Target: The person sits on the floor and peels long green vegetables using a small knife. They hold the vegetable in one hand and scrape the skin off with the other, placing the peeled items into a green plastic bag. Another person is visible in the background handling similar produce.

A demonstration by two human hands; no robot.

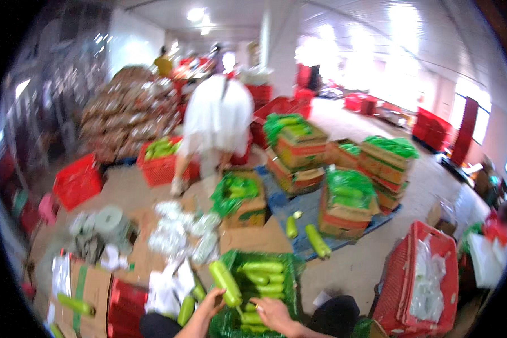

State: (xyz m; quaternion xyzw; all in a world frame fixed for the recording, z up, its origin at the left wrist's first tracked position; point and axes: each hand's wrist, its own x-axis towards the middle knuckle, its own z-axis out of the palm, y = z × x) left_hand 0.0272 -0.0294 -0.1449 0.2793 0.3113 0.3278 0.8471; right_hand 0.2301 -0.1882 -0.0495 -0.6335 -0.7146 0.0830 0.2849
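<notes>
My left hand (212, 302) grips a pale green squash (225, 282), which tilts above the left side of an open box lined with green plastic (295, 281). Rows of similar squashes (263, 267) lie inside that box. Over its near part is my right hand (273, 313), fingers bent close to the squashes there; blur hides whether they hold anything. Just left of the box, a few loose squashes (186, 310) rest beside crumpled white paper (169, 291).
A cardboard carton (95, 281) with a squash on top stands left; a red crate (388, 287) holding plastic stands right. Ahead are filled boxes (347, 213), loose squashes (317, 241) on a blue pallet (279, 196), clear plastic packaging (173, 232) and a bending person (217, 114).
</notes>
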